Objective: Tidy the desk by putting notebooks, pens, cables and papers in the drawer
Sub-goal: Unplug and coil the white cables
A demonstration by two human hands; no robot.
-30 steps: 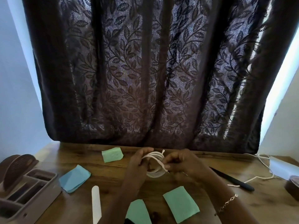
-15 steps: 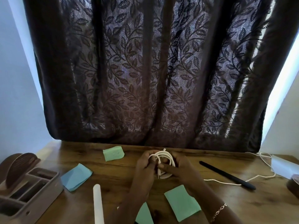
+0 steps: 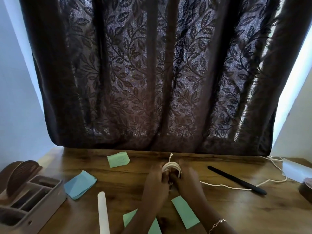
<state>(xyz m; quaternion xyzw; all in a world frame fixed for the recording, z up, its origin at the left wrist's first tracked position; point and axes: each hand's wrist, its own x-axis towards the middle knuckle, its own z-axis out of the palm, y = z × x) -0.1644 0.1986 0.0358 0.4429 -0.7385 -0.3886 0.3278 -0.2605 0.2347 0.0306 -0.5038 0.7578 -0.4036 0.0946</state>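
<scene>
**A:** What sits at the left of the wooden desk (image 3: 253, 215)?

**B:** A grey organiser tray (image 3: 42, 208) with open compartments, at the left edge. A brown curved piece (image 3: 22, 174) stands at its far end. Just right of it a blue paper (image 3: 80, 184) lies flat. Farther off, near the dark leaf-patterned curtain (image 3: 152, 73), lies a green paper (image 3: 118, 159). A white stick (image 3: 103, 213) lies near the front edge, pointing away.

**A:** And the hands?

**B:** They meet mid-desk. The left hand (image 3: 156, 181) and the right hand (image 3: 187, 182) both have their fingers curled round the coiled part of the white cable (image 3: 170, 166). The loops arch over the far side of the fingers, and one cable end sticks up beyond them. The thumbs are hidden.

**A:** Anything in the way?

**B:** The left forearm covers part of a second green paper (image 3: 130, 219) near the front. A third green paper (image 3: 184, 211) lies just nearer than the hands, against the right forearm.

**A:** And to the right?

**B:** The loose run of cable trails right from the right hand and meets the near end of a black pen (image 3: 236, 180) that lies slantwise. From there it curves away toward a white block (image 3: 295, 169) at the right edge. I cannot tell whether it passes over or under the pen. A dark round object (image 3: 305, 190) is cut off by the right edge.
</scene>
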